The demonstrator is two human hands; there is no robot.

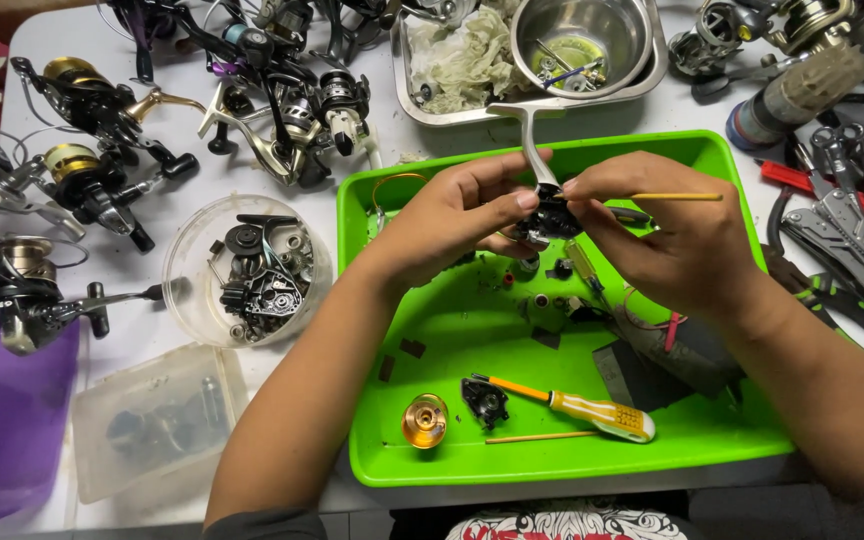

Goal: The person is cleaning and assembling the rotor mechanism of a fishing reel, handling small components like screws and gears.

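Over the green tray (552, 462) my left hand (457, 215) grips a small black fishing reel body (549, 215) whose silver stem sticks up toward the steel pan. My right hand (667, 235) pinches the same reel from the right and also holds a thin yellow stick (682, 197) pointing right. In the tray below lie a yellow-handled screwdriver (592, 408), a gold spool (424, 420), a small black part (485, 402), a second thin stick (537, 437) and several tiny pieces.
A clear round tub of reel parts (252, 270) and a lidded clear box (157, 420) sit left of the tray. Several fishing reels (82, 150) crowd the far left. A steel pan with a bowl (577, 45) stands behind; pliers and multitools (847, 235) lie right.
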